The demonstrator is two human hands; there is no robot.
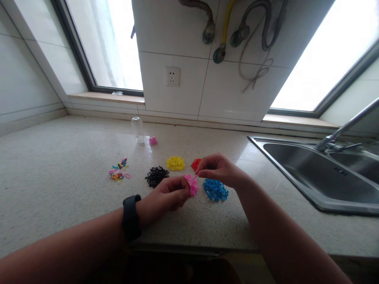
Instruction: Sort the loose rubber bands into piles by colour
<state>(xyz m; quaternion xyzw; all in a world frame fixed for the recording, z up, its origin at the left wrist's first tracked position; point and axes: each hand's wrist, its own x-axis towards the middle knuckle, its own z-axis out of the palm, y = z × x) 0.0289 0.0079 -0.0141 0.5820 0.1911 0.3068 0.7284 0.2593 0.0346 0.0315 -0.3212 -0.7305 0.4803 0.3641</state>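
Note:
On the speckled countertop [59, 169] lie small piles of tiny rubber bands, sorted by colour: black [156, 176], yellow [175, 163], red [195, 163], pink [193, 186] and blue [215, 190]. A mixed-colour pile [119, 170] lies further left. My left hand [166, 197], with a black wristband, is closed at the pink pile. My right hand [217, 170] pinches a pink band just above that pile, between the red and blue piles. The two hands nearly meet at the band.
A small clear bottle [137, 130] and its pink cap [153, 141] stand behind the piles. A steel sink [314, 173] with a tap [346, 128] lies at the right. A wall socket [173, 76] and hoses [237, 31] are on the tiled wall.

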